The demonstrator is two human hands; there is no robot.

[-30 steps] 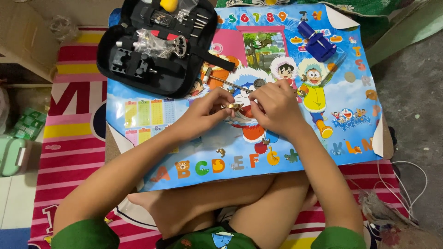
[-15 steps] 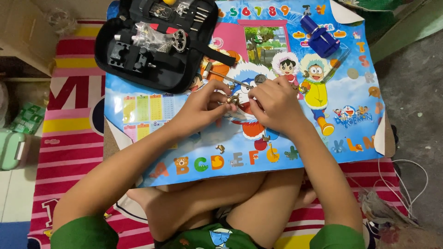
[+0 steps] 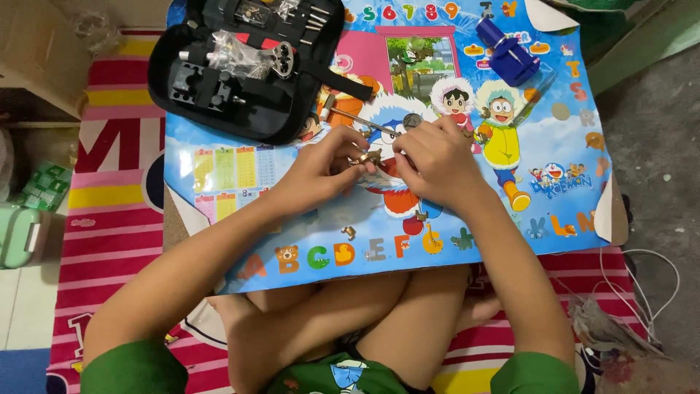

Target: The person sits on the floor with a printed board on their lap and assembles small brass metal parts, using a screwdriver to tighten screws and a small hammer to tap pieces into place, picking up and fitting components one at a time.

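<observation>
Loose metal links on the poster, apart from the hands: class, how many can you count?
2: one small link below the left hand, another link under the right hand. The hands may hide more.

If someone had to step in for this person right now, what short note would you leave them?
Left hand and right hand together pinch a small gold metal piece over the cartoon poster.
Open black tool case lies at the poster's top left; blue tool at top right; a thin metal rod just beyond the hands.
Small loose bits lie near the alphabet row.
How far the work has got is too small to tell.
</observation>
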